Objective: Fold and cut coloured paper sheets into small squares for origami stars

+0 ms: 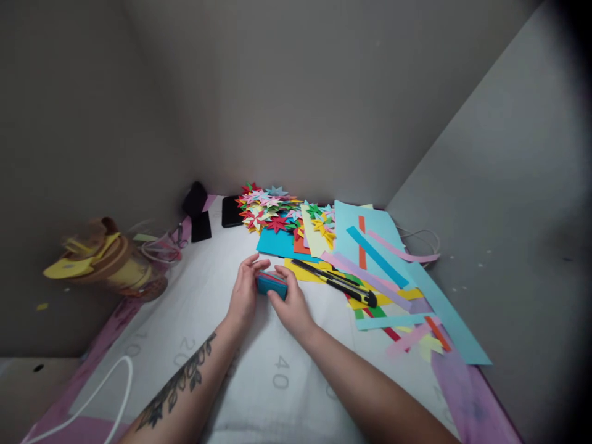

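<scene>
Both my hands meet at the middle of the white cutting mat (259, 382). My left hand (245, 290) and my right hand (289, 302) pinch a small folded piece of teal and pink paper (271, 282) between their fingers, low over the mat. Just right of my right hand lie a black and yellow utility knife (340, 283) and a dark pen on yellow paper. Behind my hands sits a blue sheet (277, 245) and a heap of several coloured paper stars (268, 209).
Loose coloured paper sheets and strips (393, 277) spread across the right side. A black phone (231, 211) and a dark pouch (197, 206) lie at the back. A blurred brown and yellow object (104, 262) stands at left. A white cable (115, 388) curves at lower left. Grey walls enclose the space.
</scene>
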The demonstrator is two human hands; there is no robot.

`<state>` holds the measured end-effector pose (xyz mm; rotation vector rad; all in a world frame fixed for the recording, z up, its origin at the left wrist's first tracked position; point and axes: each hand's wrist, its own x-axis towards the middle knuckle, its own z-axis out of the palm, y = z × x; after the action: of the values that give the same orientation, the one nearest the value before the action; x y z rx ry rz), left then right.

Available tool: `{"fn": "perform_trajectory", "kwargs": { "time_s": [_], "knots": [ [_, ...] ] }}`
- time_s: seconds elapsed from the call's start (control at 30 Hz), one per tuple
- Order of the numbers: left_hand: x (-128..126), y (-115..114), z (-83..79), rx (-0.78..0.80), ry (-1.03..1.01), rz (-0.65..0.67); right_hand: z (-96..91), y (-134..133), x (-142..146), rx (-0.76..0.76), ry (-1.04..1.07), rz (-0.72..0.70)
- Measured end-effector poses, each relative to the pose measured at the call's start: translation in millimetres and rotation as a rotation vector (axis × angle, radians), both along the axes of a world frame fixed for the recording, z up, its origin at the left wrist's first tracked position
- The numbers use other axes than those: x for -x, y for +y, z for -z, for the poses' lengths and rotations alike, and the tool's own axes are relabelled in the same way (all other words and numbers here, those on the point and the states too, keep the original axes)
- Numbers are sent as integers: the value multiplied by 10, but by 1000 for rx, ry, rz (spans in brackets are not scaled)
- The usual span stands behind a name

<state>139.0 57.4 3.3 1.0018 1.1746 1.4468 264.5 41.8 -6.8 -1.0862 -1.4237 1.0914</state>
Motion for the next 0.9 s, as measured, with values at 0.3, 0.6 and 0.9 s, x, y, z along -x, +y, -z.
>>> {"fn": "perform_trajectory", "kwargs": {
  "time_s": [0.3, 0.6, 0.9],
  "knots": [
    [-159, -72, -54, 46, 113, 44, -76, -32, -1, -76, -1, -11],
    [-191, -41, -41, 78, 140, 43, -77, -64, -17, -120, -89, 59],
    [-21, -76, -44, -21, 200, 316, -88, -9, -115, -83, -92, 18]
  ]
}}
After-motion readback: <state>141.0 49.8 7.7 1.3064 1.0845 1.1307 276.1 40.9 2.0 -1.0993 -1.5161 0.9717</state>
